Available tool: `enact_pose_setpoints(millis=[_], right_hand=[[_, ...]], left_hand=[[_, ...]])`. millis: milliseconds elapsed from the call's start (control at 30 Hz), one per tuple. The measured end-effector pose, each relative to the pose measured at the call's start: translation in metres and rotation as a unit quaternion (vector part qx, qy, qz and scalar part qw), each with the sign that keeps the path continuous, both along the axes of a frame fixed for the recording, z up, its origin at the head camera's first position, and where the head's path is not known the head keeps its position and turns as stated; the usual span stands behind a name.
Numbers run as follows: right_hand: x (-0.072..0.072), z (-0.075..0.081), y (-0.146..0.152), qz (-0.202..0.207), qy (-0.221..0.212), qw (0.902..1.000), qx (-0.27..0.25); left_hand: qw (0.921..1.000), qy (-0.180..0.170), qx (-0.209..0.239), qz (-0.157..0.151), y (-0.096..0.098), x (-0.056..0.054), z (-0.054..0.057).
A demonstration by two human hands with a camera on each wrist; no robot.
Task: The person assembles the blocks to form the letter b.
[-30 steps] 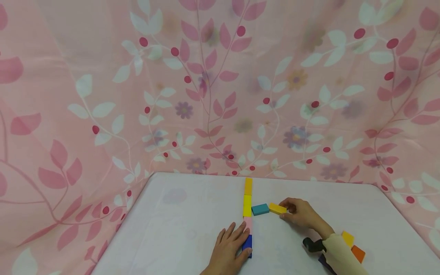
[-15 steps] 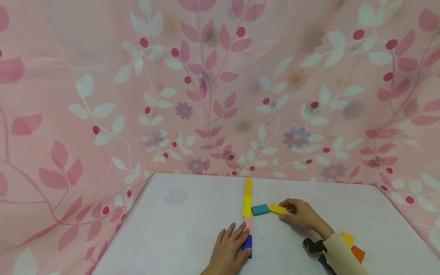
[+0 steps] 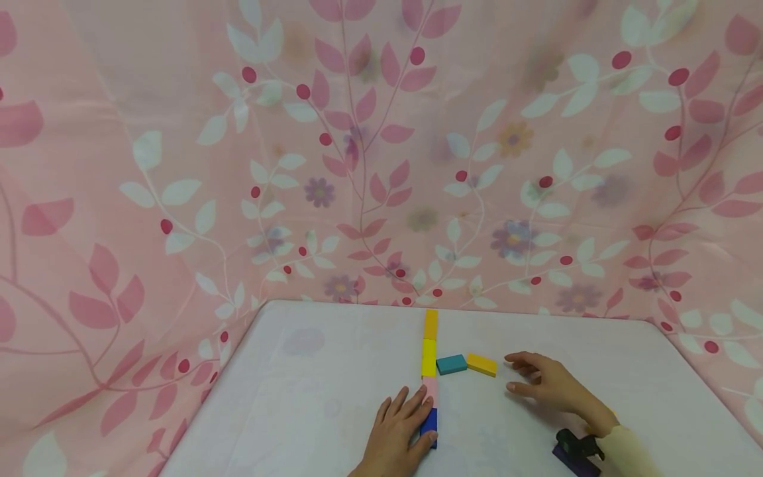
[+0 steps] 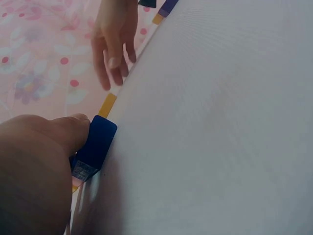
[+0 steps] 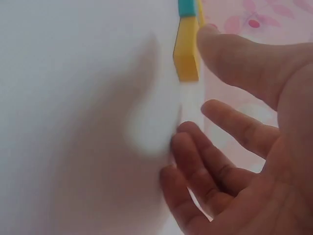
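Observation:
In the head view, an upright line of blocks runs toward the viewer: orange-yellow (image 3: 431,324), bright yellow (image 3: 429,358), pink (image 3: 430,387) and blue (image 3: 432,419). My left hand (image 3: 390,430) rests over the pink and blue blocks with fingers spread; its thumb lies at the blue block's (image 4: 101,139) side in the left wrist view. A teal block (image 3: 451,364) branches off to the right from the yellow one, followed by a yellow block (image 3: 481,365) set at a slight angle. Right of that block, my right hand (image 3: 551,385) holds nothing, thumb and fingers apart.
A dark purple block (image 3: 575,461) lies beneath the black wrist camera (image 3: 579,445), near my right sleeve (image 3: 628,454). The white table (image 3: 310,384) ends at a pink floral curtain (image 3: 357,165) behind and at the sides.
My right hand has let go of the yellow block and drawn back to the right, its forearm now covering the loose yellow and orange blocks. The left hand stays in place.

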State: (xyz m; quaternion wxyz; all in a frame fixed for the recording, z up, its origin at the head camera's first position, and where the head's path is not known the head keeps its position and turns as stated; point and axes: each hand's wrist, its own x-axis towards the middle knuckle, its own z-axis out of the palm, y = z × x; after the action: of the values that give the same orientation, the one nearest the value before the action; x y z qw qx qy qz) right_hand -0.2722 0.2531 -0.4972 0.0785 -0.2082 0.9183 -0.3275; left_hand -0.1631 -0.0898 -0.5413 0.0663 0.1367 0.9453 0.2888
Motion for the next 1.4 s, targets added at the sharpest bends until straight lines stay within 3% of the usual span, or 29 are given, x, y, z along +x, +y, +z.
enact_pose_setpoints(millis=[133,300,433,600,933,1200,1267,1400], right_hand=[[0.012,0.008,0.023,0.016,0.015,0.9993,0.029],[0.028,0.014,0.053,0.06,-0.019,0.9973,0.039],[0.041,0.013,0.068,0.102,-0.047,0.9936,0.015],[0.052,0.011,0.075,0.111,-0.079,0.9907,0.001],[0.065,-0.006,0.081,0.162,-0.059,0.9836,-0.053],[0.066,-0.019,0.077,0.161,0.008,0.9855,-0.053],[0.066,-0.02,0.075,0.15,0.021,0.9874,-0.046],[0.066,-0.016,0.067,0.101,0.005,0.9947,-0.018]], left_hand=[[1.0,-0.006,0.004,0.0,0.0,-0.001,-0.001],[0.9998,-0.014,0.017,0.001,0.0,0.0,-0.003],[0.9998,-0.01,0.018,-0.001,0.0,0.001,-0.004],[1.0,-0.002,0.009,-0.002,0.001,0.0,-0.006],[1.0,0.004,0.007,-0.004,0.0,0.001,-0.005],[0.9999,0.015,0.005,-0.004,0.0,0.0,-0.004],[0.9999,0.013,0.005,-0.003,0.0,0.0,-0.004],[0.9999,0.012,0.006,-0.003,0.0,-0.001,-0.004]])
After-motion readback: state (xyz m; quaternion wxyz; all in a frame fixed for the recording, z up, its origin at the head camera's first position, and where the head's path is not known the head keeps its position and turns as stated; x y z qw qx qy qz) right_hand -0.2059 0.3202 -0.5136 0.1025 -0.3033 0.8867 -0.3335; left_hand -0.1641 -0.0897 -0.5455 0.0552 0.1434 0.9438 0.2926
